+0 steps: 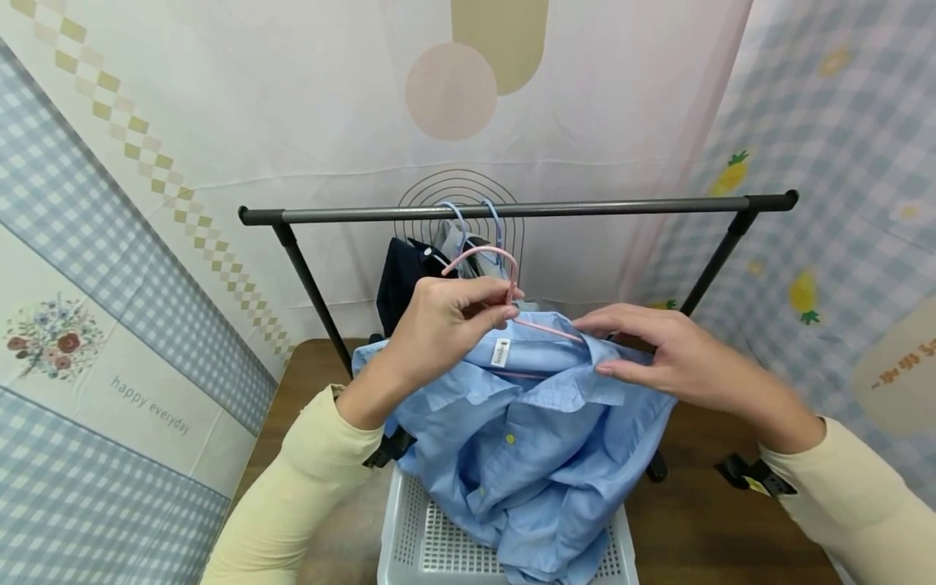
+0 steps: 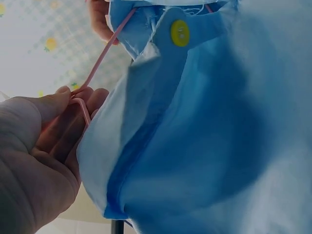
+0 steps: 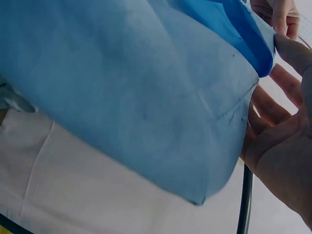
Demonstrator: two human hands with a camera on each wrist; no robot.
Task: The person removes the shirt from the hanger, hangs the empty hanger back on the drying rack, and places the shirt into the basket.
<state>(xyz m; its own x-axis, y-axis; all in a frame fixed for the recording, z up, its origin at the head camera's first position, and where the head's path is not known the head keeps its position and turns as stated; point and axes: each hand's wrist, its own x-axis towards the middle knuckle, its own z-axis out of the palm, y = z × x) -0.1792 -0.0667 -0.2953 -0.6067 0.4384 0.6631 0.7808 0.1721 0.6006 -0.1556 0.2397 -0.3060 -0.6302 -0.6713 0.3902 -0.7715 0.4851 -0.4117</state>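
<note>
My left hand (image 1: 439,321) pinches a pink hanger (image 1: 516,272) between thumb and fingers at the foot of its hook. The hanger's arms run inside the open neck of a light blue shirt (image 1: 483,431) with yellow buttons. In the head view, my right hand (image 1: 673,353) holds the shirt at the collar and shoulder on the right. The right wrist view has that thumb on the collar edge, with the fingers (image 3: 265,105) behind the cloth. A white label (image 1: 500,353) shows inside the collar. The shirt hides much of the hanger.
A black rail (image 1: 607,209) crosses behind the hands on slanting posts. Two blue hangers (image 1: 497,223) with a dark garment (image 1: 398,280) and paler ones hang from it. Below the shirt stands a light grey basket (image 1: 398,520) on a brown wooden table (image 1: 702,512).
</note>
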